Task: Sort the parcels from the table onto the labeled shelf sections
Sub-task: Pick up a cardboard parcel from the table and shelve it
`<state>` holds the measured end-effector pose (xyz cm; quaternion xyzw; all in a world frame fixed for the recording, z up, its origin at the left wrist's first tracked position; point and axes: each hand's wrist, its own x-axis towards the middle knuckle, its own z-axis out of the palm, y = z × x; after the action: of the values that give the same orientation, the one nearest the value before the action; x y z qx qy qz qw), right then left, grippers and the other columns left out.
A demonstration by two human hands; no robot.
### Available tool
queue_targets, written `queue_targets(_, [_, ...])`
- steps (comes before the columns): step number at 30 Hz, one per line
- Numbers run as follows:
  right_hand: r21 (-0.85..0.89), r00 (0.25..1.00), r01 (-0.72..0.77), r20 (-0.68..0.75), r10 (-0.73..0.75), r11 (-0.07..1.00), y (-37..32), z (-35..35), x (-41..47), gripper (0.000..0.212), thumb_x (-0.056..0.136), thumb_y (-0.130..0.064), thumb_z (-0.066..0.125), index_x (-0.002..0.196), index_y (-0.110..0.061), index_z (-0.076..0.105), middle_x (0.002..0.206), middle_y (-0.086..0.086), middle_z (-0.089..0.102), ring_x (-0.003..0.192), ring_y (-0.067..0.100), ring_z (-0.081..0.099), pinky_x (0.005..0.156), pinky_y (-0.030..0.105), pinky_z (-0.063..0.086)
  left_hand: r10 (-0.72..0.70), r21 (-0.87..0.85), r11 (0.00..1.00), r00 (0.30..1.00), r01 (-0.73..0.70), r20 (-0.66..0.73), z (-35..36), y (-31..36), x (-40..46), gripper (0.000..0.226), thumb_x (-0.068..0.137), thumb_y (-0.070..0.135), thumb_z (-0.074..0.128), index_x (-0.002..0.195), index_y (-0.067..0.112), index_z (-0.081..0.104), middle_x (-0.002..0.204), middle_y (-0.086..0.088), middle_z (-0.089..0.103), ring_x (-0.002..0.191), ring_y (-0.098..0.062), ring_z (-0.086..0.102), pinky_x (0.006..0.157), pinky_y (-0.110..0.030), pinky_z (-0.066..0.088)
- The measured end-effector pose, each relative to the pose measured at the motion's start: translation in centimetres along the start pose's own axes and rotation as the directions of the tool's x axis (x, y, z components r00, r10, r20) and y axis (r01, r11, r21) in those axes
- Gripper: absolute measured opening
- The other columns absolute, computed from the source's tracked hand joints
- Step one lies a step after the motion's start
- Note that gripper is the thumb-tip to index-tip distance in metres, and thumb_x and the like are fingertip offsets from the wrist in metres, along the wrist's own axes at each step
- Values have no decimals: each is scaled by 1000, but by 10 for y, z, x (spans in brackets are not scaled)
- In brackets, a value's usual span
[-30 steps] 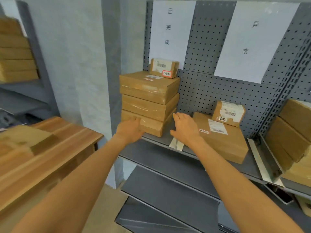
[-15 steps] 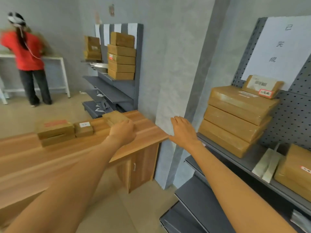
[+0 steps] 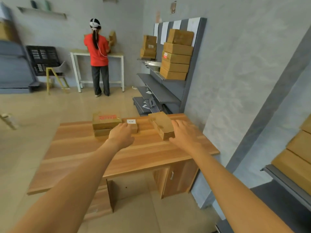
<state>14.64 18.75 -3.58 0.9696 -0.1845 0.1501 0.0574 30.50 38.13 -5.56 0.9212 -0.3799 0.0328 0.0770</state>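
While over the table (image 3: 84,158), both hands empty, three parcels (image 3: 161,125).

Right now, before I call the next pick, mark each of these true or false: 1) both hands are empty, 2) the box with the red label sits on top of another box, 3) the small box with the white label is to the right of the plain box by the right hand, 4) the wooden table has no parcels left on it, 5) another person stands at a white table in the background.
1) True: the left hand and right hand hold nothing.
2) True: the red-label box rests on another box.
3) False: the white-label box lies left of the plain box.
4) False: the wooden table holds parcels.
5) True: a person in a red top stands at the white table.
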Motion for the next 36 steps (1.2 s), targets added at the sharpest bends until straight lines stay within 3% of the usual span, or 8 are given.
queue_targets(9, [87, 998, 67, 8, -68, 994, 20, 63, 98, 61, 87, -34, 63, 138, -10, 40, 135, 3, 49, 125, 20, 44, 103, 31, 36, -123, 47, 992, 991, 121, 47, 31, -24, 77, 43, 91, 35, 55, 125, 10, 48, 128, -6, 52, 122, -26, 46, 87, -37, 45])
queue_targets(22, [156, 983, 130, 106, -148, 979, -9, 134, 200, 65, 82, -31, 69, 137, -9, 41, 138, 7, 47, 126, 25, 43, 103, 35, 37, -262, 19, 965, 963, 261, 69, 66, -93, 140, 47, 90, 35, 56, 130, 11, 47, 131, -6, 52, 123, -26, 47, 89, -39, 47])
queue_targets(26, [142, 973, 176, 128, -194, 974, -33, 159, 233, 64, 84, -33, 66, 137, -9, 41, 138, 7, 48, 129, 25, 41, 108, 36, 32, -304, 22, 953, 950, 303, 73, 76, -129, 161, 44, 91, 34, 56, 126, 9, 47, 129, -7, 52, 121, -27, 48, 86, -39, 47])
queue_targets(36, [158, 929, 188, 291, -228, 969, -106, 246, 334, 66, 87, -35, 63, 142, -9, 36, 139, 5, 47, 126, 23, 44, 98, 33, 40, -467, 47, 882, 857, 469, 216, 137, -270, 210, 51, 92, 33, 54, 136, 9, 42, 137, -7, 47, 128, -26, 42, 94, -39, 46])
